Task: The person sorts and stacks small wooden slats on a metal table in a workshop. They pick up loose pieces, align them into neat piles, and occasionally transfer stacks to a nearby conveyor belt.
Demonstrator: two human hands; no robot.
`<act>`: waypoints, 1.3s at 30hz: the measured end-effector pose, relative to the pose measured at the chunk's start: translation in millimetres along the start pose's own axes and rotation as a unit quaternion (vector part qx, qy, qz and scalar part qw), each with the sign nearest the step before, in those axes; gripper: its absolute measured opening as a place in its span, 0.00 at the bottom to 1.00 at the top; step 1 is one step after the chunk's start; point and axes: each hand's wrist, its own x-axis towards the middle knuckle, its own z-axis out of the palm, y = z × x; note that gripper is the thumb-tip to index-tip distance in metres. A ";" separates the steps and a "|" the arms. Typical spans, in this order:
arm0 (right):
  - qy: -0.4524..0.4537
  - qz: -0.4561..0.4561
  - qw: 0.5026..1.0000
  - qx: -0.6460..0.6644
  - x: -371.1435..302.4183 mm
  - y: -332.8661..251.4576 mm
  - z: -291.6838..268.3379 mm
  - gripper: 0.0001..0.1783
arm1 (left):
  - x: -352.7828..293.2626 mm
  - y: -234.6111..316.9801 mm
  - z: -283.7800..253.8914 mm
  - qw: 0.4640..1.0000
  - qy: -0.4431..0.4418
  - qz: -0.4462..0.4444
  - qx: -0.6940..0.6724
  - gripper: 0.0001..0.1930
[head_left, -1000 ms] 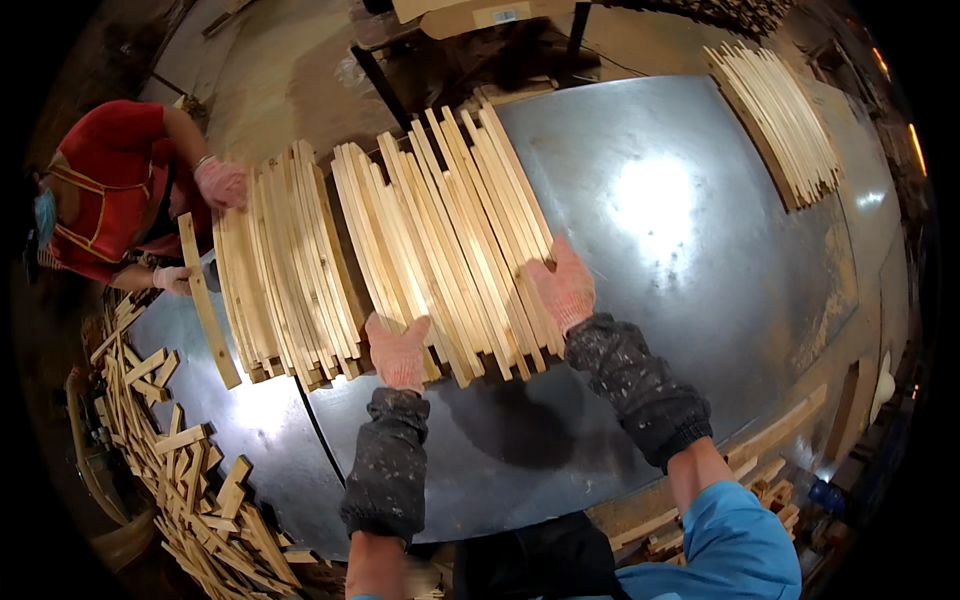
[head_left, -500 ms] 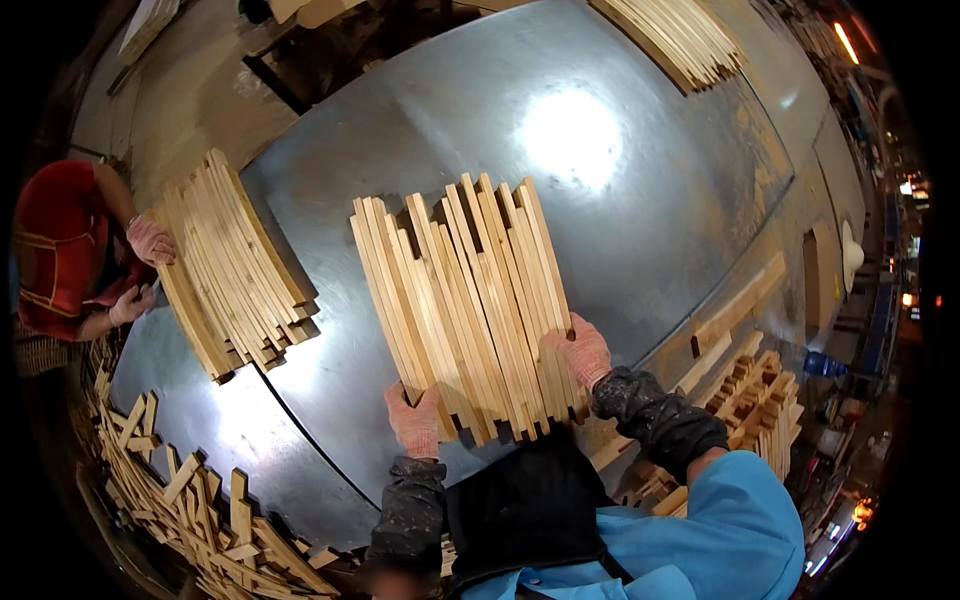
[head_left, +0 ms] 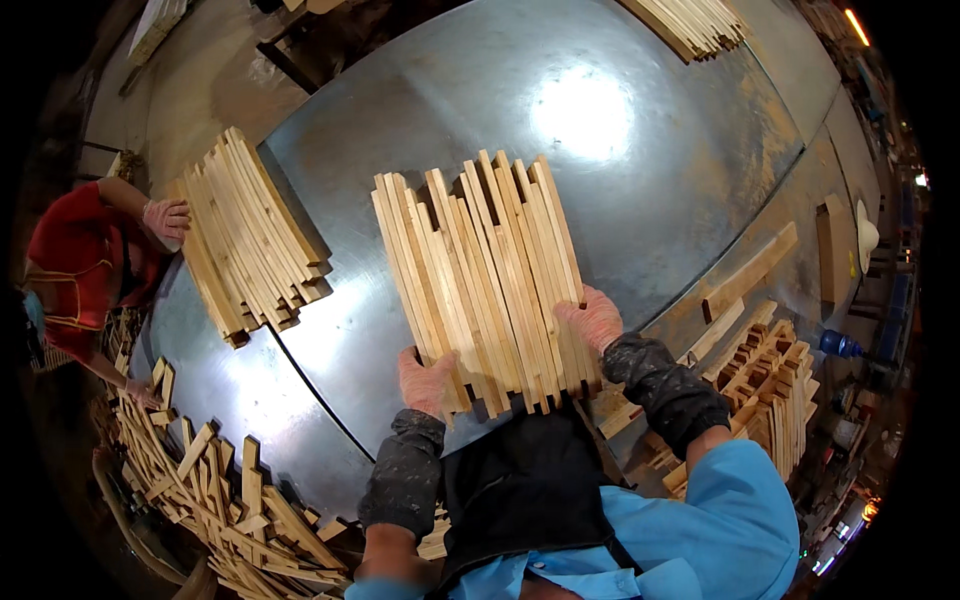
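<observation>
Stick bundle point(head_left: 484, 290) shifts away from the neighbouring stack point(head_left: 243, 235)

Left hand point(head_left: 422, 382) and right hand point(head_left: 594, 318) clamp its opposite sides, right of that stack, over the worktop point(head_left: 690, 190). Carrying seems underway; the next move likely calls for steady inward pressure.

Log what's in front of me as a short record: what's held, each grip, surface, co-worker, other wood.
held: row of pale wooden strips, side by side, ends uneven
left grip: pink-gloved, at the row's near left side
right grip: pink-gloved, at its right side
surface: grey metal tabletop; contact with row unclear
co-worker: red top, one gloved hand at a second strip row, other at the loose wood pile
far edge: third strip row
</observation>
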 end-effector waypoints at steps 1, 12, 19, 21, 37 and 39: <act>-0.009 0.003 1.000 0.009 -0.7 -1.0 0.1 0.29 | -1.8 0.0 -0.3 1.000 0.001 -0.005 -0.003 0.38; -0.029 -0.010 0.999 0.015 3.3 9.4 -0.9 0.31 | 0.6 -7.2 2.3 0.997 -0.016 -0.056 -0.046 0.44; -0.038 -0.011 0.999 0.032 -1.6 0.6 -3.1 0.30 | 6.3 -23.2 9.1 0.997 0.001 0.001 -0.079 0.42; -0.043 0.005 0.999 0.026 0.9 0.5 -3.8 0.31 | 8.4 -26.7 11.3 0.994 -0.001 0.005 -0.106 0.41; -0.044 0.032 0.998 -0.034 5.8 10.0 -8.5 0.39 | 5.8 -26.7 10.1 0.998 -0.013 0.051 -0.040 0.39; -0.037 0.028 0.998 -0.047 6.4 12.6 -7.5 0.41 | 5.3 -27.9 10.8 0.996 -0.025 0.057 -0.070 0.39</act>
